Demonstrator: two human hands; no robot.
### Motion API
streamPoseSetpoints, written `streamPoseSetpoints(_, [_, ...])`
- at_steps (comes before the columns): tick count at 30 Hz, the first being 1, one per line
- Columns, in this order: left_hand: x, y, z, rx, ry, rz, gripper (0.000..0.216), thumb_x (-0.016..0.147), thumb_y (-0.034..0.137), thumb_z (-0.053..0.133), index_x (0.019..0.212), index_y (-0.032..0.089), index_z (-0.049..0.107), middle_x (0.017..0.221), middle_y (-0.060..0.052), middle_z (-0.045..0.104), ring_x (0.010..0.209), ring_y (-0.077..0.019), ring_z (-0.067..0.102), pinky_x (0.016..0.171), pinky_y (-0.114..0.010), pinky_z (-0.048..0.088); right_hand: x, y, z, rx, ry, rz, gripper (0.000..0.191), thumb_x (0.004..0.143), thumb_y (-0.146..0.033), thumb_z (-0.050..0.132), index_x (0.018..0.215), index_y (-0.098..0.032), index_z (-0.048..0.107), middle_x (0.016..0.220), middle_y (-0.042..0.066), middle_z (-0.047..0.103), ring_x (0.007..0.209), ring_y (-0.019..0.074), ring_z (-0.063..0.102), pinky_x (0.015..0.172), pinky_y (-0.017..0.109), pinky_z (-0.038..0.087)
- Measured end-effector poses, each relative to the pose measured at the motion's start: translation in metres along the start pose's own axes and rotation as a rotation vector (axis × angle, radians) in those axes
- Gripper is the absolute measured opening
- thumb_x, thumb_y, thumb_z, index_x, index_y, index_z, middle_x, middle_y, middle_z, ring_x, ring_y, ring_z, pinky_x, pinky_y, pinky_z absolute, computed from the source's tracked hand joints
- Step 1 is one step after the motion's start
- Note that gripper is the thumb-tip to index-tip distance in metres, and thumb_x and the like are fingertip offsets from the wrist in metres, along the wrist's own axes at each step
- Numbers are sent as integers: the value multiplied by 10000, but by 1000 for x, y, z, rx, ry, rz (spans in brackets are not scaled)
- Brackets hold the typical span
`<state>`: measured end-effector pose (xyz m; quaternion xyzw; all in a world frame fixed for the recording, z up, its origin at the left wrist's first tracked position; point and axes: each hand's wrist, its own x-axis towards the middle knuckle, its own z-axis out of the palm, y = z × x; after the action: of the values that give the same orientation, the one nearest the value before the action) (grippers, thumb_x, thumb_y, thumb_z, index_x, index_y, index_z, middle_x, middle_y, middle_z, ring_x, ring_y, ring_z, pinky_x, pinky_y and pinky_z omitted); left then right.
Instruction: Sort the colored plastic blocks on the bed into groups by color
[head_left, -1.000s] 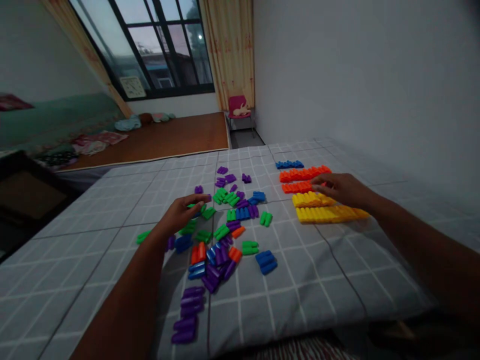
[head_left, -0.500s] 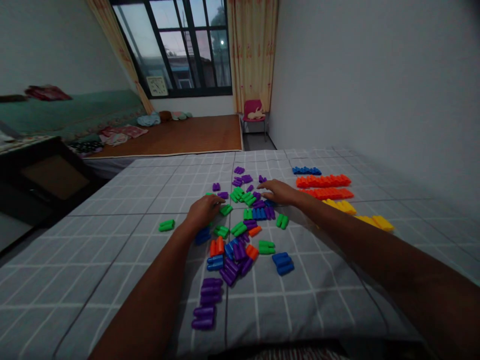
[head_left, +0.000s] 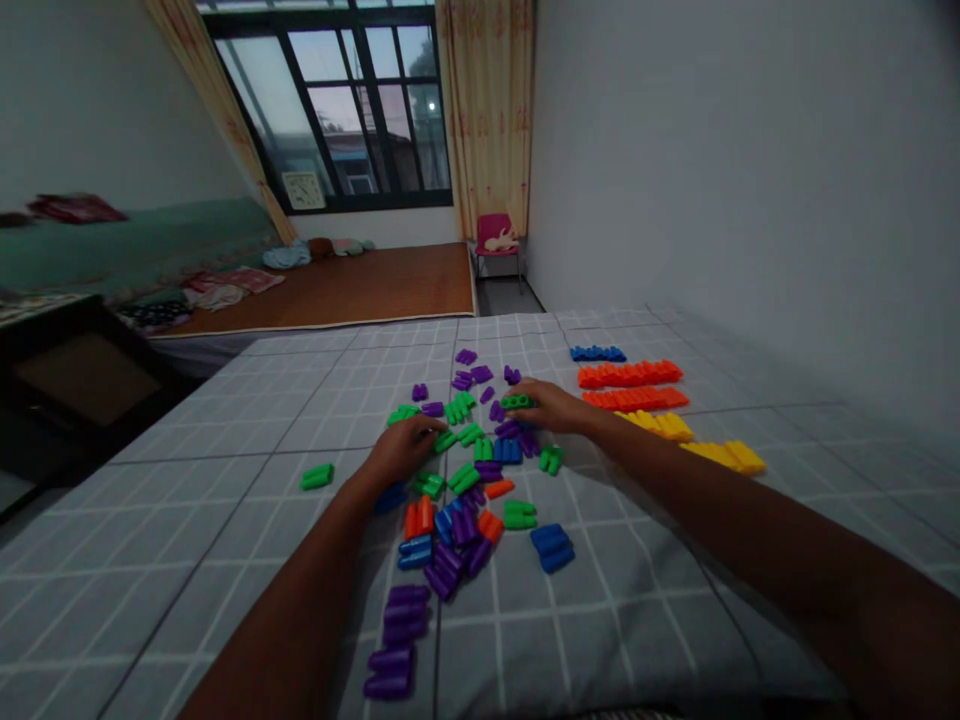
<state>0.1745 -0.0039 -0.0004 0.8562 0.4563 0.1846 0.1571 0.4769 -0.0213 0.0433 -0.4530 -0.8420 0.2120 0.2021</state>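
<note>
Loose plastic blocks shaped like short joined tubes lie in a pile on the checked cloth. My right hand (head_left: pixel 551 405) is at the pile's far right side, fingers pinched round a green block (head_left: pixel 517 402). On the left, my left hand (head_left: pixel 407 446) has its fingers curled together at another green block (head_left: pixel 446 441); its grip is partly hidden. Between the hands lie a green block (head_left: pixel 470 433) and a green cluster (head_left: pixel 459 407). Purple blocks (head_left: pixel 508 429) and a blue block (head_left: pixel 508 452) sit just below my right hand.
Along the right lie a blue row (head_left: pixel 598 354), two orange rows (head_left: pixel 630 374) and yellow blocks (head_left: pixel 724 457). Purple blocks (head_left: pixel 407 615) lie near the front, and a lone green block (head_left: pixel 317 476) at left. Beyond the checked cloth (head_left: pixel 225 520) stands a low bed (head_left: pixel 360 285).
My right hand has closed on a green block from the cluster. The green block at my left fingertips has shifted slightly right. The whole view has tilted up and turned a little right.
</note>
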Motion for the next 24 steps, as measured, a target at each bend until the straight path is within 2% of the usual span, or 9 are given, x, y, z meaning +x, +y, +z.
streamPoseSetpoints(2, [0, -2, 0, -18, 10, -8, 338, 839, 303, 467, 1049, 219, 717, 1055, -60, 723, 998, -237, 658, 882, -340, 496, -13, 20, -16, 169, 4, 127, 283, 815, -318, 627, 1048, -159, 607, 826, 26, 659, 745, 167, 616, 684, 279, 476])
streamPoseSetpoints(4, [0, -1, -1, -41, 30, -18, 334, 834, 312, 476, 1043, 222, 721, 1049, -54, 727, 994, -232, 661, 887, -334, 496, -29, 34, -27, 310, -51, 209, 327, 815, -340, 624, 1082, -157, 572, 791, 15, 647, 680, 156, 613, 623, 266, 481])
streamPoseSetpoints(6, [1, 4, -4, -78, 59, -37, 333, 830, 324, 487, 1041, 215, 720, 1045, -56, 730, 989, -233, 662, 883, -339, 501, -47, 37, -31, 364, -135, 175, 300, 837, -336, 595, 1074, -154, 569, 817, 28, 650, 716, 164, 624, 640, 271, 490])
streamPoseSetpoints(9, [4, 26, -9, -183, 96, -53, 333, 826, 362, 508, 1013, 190, 723, 1033, -76, 730, 978, -247, 660, 827, -345, 525, -70, 20, -24, 309, -174, 24, 316, 860, -274, 558, 1159, -172, 568, 969, 55, 658, 861, 180, 625, 755, 299, 484])
streamPoseSetpoints(12, [8, 66, -11, -388, -5, -29, 357, 840, 426, 538, 1042, 187, 709, 1042, -80, 725, 941, -236, 666, 749, -315, 543, -78, -7, -9, 304, -105, -28, 387, 842, -231, 575, 1224, -191, 531, 1051, 60, 652, 939, 185, 619, 808, 311, 470])
streamPoseSetpoints(16, [13, 117, -1, -675, -235, 35, 415, 822, 433, 616, 1166, 202, 639, 1074, -71, 710, 939, -214, 666, 747, -291, 539, -74, -26, 6, 427, 14, 6, 250, 809, -204, 613, 1050, -185, 550, 898, 23, 662, 844, 164, 639, 748, 288, 485])
streamPoseSetpoints(18, [17, 129, 8, -742, -234, 4, 433, 802, 434, 641, 1161, 193, 628, 974, -62, 718, 862, -203, 671, 697, -285, 534, -72, -26, 9, 453, 104, 22, 159, 821, -207, 605, 974, -185, 564, 861, 13, 653, 822, 155, 633, 744, 284, 488])
streamPoseSetpoints(20, [21, 133, 16, -771, -175, -66, 436, 779, 447, 659, 1123, 181, 633, 879, -47, 708, 775, -188, 663, 643, -278, 522, -73, -23, 9, 452, 181, 32, 137, 854, -227, 576, 984, -187, 583, 898, 20, 653, 830, 150, 627, 748, 284, 492])
streamPoseSetpoints(24, [29, 137, 31, -879, -42, -245, 442, 719, 458, 707, 1041, 165, 635, 838, -37, 692, 746, -181, 656, 640, -280, 517, -79, -17, 10, 277, 208, -69, 413, 777, -320, 708, 1155, -204, 587, 1126, 80, 631, 964, 196, 606, 819, 323, 489])
